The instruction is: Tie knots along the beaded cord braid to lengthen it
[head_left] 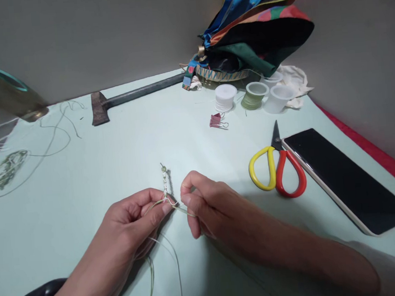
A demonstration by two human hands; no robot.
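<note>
My left hand (135, 222) pinches the lower end of a short knotted cord piece (165, 181) between thumb and fingers. The piece stands upright, pale with small beads or knots, and has a green tip. My right hand (205, 202) grips a thin green cord (182, 209) that runs across from the knotted piece, close to my left thumb. Loose strands (152, 276) hang down below my left hand onto the pale green tabletop (83, 185). My fingers hide the cord's exact crossing point.
Yellow-and-red scissors (277, 171) and a black smartphone (345, 181) lie to the right. At the back are thread spools (226, 97), a pink binder clip (216, 121), a hammer-like tool (100, 108) and a colourful bag (252, 28). Loose cord (4, 172) lies at left.
</note>
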